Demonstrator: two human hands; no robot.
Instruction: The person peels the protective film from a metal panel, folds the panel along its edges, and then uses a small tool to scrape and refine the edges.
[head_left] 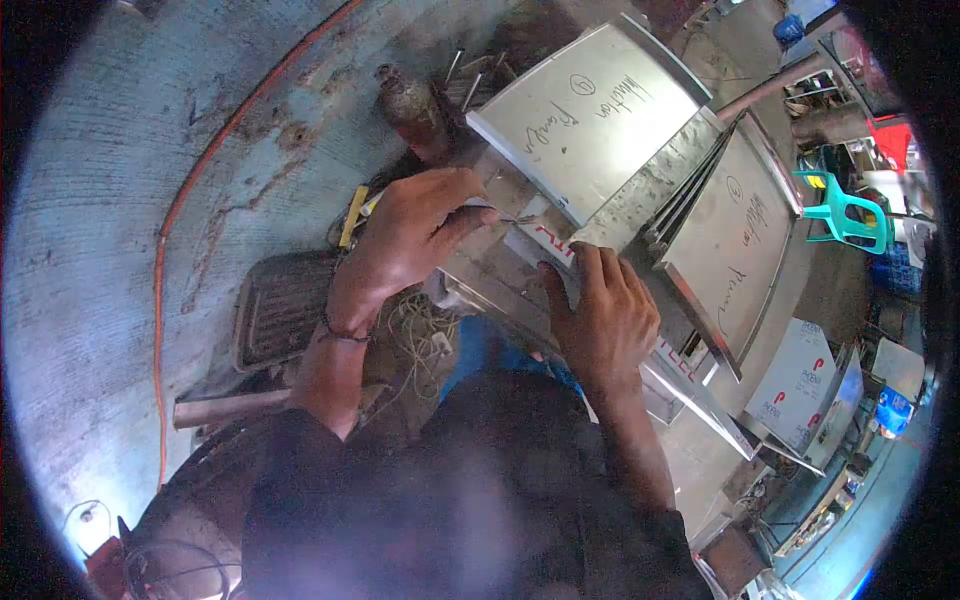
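Observation:
A long, narrow metal piece (680, 367), partly covered in white film with red letters, slants across the bench in front of me. My right hand (610, 315) grips it near its far end, thumb on one side and fingers on the other. Close to that same end, my left hand (415, 235) is closed, thumb and forefinger pinched together. Something thin and pale shows at its fingertips; I cannot tell what it is. Beyond both hands lies a flat metal panel (590, 115) with handwriting on it.
To the right, another handwritten panel (735, 235) rests on a stack of sheets. Film-covered sheets (795, 385) lie farther right, near a turquoise plastic chair (845, 213). A cylinder (410, 110) stands by the wall on the left. Tangled cable (425, 340) lies below my left hand.

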